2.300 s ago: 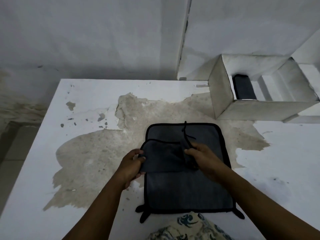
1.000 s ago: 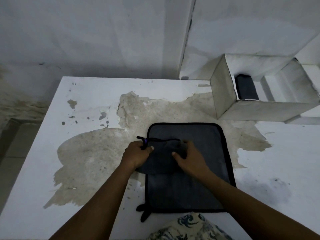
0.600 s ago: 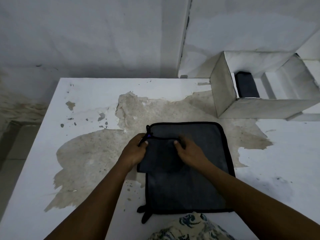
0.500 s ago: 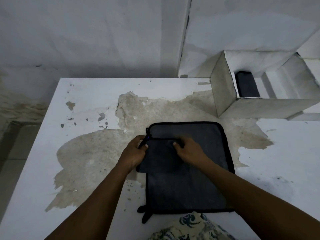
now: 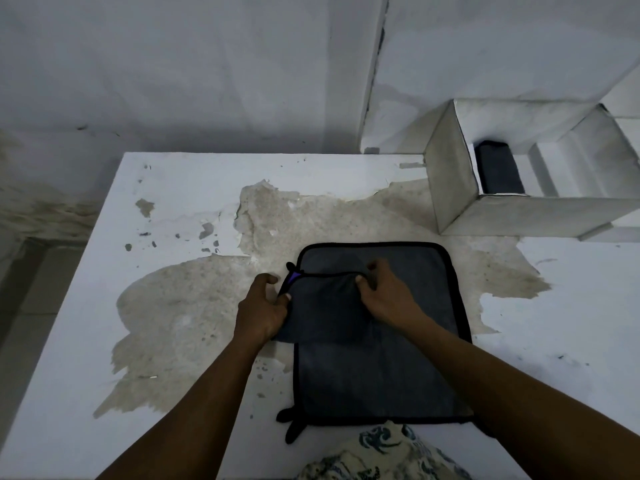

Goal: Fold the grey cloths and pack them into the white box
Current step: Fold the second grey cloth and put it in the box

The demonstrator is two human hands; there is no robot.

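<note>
On my feed, the left hand [image 5: 263, 310] grips the left edge of the folded cloth [image 5: 325, 306], thumb on top. The right hand [image 5: 388, 296] pinches the cloth's far right corner. I read both hands as grasping it. The folded cloth lies on the far left part of a flat cloth [image 5: 377, 372], which is spread on the table [image 5: 173, 188] directly in front of me. The table is white, with a large patch of coating peeled to a rough beige layer. A stained white wall [image 5: 173, 64] stands behind it. The box [image 5: 450, 174] sits at the far right of the table, open, with one packed cloth [image 5: 498, 168] inside. Both cloths on the table are dark grey with black edging. A purple tag [image 5: 295, 277] shows at the folded cloth's far left corner.
</note>
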